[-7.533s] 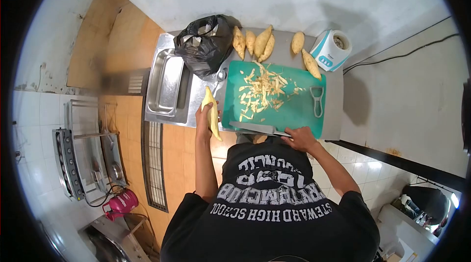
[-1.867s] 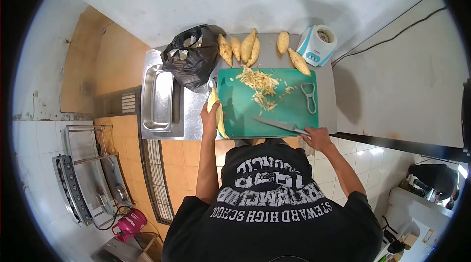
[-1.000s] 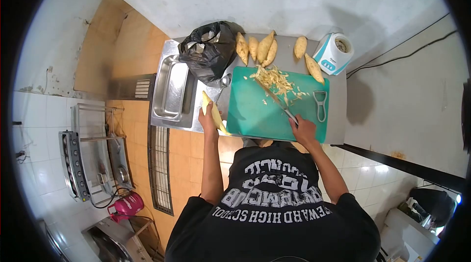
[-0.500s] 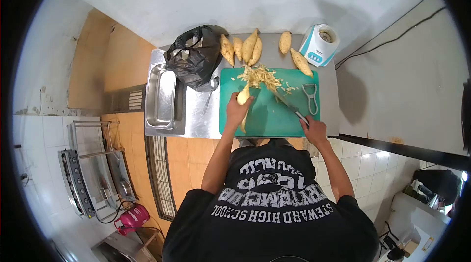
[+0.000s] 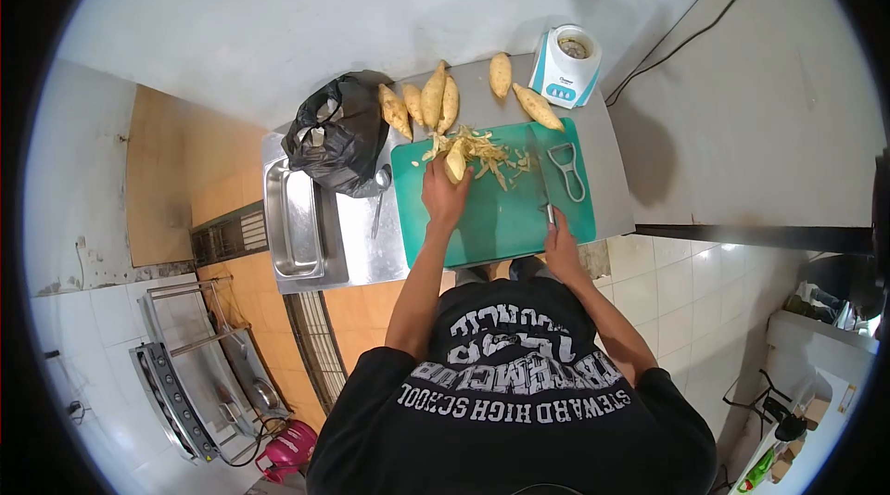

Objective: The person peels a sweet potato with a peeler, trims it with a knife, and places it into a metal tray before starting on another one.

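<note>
My left hand [image 5: 446, 199] grips a peeled yellow sweet potato [image 5: 455, 160] over the green cutting board [image 5: 496, 222], close to a heap of peelings [image 5: 486, 150] at the board's far edge. My right hand [image 5: 562, 251] holds a knife [image 5: 541, 171] by its handle at the board's near right side, the blade pointing away across the board. A peeler [image 5: 565, 168] lies on the board just right of the blade.
Several unpeeled sweet potatoes [image 5: 432, 104] lie behind the board, beside a black plastic bag [image 5: 336, 132]. A white and blue appliance [image 5: 564, 66] stands at the back right. A steel sink [image 5: 293, 220] is on the left, with a spoon [image 5: 381, 187] on the counter.
My left hand has carried the peeled sweet potato from the counter's left side onto the board, up to the peelings. The knife swung from slanted to pointing straight away.
</note>
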The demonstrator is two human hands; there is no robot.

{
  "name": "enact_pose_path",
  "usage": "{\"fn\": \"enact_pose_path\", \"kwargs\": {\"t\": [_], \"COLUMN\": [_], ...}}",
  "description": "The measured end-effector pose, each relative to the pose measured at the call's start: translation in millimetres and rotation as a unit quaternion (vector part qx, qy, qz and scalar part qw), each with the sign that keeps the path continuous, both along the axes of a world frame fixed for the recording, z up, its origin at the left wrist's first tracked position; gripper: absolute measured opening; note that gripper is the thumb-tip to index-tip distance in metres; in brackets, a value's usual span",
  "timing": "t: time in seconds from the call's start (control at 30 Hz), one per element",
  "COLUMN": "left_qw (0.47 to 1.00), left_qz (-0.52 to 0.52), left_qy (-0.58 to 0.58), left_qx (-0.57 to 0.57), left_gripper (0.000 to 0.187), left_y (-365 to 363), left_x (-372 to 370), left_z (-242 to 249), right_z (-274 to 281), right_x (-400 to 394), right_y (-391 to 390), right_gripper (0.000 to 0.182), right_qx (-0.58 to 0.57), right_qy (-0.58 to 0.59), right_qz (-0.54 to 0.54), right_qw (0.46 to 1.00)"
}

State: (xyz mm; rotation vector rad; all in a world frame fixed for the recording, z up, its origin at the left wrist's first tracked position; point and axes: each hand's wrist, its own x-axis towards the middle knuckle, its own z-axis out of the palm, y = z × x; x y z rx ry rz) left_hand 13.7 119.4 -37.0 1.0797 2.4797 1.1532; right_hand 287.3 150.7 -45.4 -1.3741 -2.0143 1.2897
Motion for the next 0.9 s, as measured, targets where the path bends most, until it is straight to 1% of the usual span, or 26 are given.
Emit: {"fn": "enact_pose_path", "kwargs": {"t": [0.07,0.13,0.17,0.27,0.33,0.37,0.4,0.43,0.47,0.53,0.57,0.6,0.67,0.7,0.73,0.77,0.8,0.87,0.9], "left_qw": [0.999,0.999,0.998,0.999,0.999,0.999,0.998,0.997,0.998,0.988,0.985,0.985,0.982,0.983,0.984,0.984,0.985,0.974,0.954], "left_qz": [0.020,0.030,0.042,0.034,0.037,0.020,0.000,-0.006,-0.004,-0.011,-0.012,-0.012,-0.047,-0.049,-0.063,-0.078,-0.083,-0.091,-0.130], "left_qy": [0.029,0.009,-0.011,-0.018,-0.021,0.005,0.030,0.041,0.040,0.058,0.098,0.097,0.174,0.173,0.160,0.148,0.145,0.118,0.046], "left_qx": [-0.034,-0.036,-0.035,-0.021,-0.021,-0.039,-0.056,-0.058,-0.057,-0.144,-0.142,-0.141,-0.048,-0.045,-0.049,-0.053,-0.051,-0.169,-0.267], "left_gripper": [0.061,0.062,0.062,0.062,0.059,0.059,0.059,0.062,0.062,0.064,0.065,0.065,0.067,0.067,0.072,0.078,0.078,0.096,0.107], "left_y": [0,-8,-13,-45,-64,-70,-73,-74,-75,-71,-69,-66,-56,-46,-34,-22,-10,13,23], "left_x": [-3,-4,-4,-7,-7,-8,-9,-10,-10,-9,-7,-9,-15,-22,-29,-36,-41,-44,-44], "left_z": [-4,-1,1,-2,-2,-4,-6,-9,-12,-7,-8,-7,-5,-6,-8,-10,-19,-43,-36], "right_z": [-9,-11,-9,1,-7,-9,-5,-2,-1,-3,-6,-8,-13,-4,0,-1,0,3,5], "right_x": [-18,-30,-29,-32,-22,-18,-16,-15,-18,-29,-35,-43,-54,-61,-65,-69,-73,-77,-75], "right_y": [-4,-8,-8,-13,-12,-11,-10,-11,-14,-25,-30,-35,-42,-44,-48,-49,-49,-46,-45], "right_gripper": [0.043,0.044,0.044,0.045,0.047,0.047,0.050,0.053,0.053,0.060,0.060,0.062,0.064,0.063,0.062,0.059,0.059,0.061,0.061], "right_qx": [-0.015,-0.112,-0.110,-0.115,-0.023,-0.024,-0.002,0.020,0.021,-0.102,-0.100,-0.097,-0.093,-0.118,-0.145,-0.146,-0.145,-0.187,-0.185], "right_qy": [0.009,0.016,0.016,0.048,0.034,0.034,-0.004,-0.041,-0.042,0.008,0.007,0.018,0.027,0.031,0.035,0.038,0.036,0.069,0.067], "right_qz": [-0.006,0.021,0.021,0.064,0.027,0.033,0.020,0.006,0.007,-0.041,-0.040,-0.024,-0.011,0.011,0.033,0.043,0.038,0.032,0.028], "right_qw": [1.000,0.993,0.994,0.990,0.999,0.999,1.000,0.999,0.999,0.994,0.994,0.995,0.995,0.992,0.988,0.988,0.988,0.979,0.980]}}
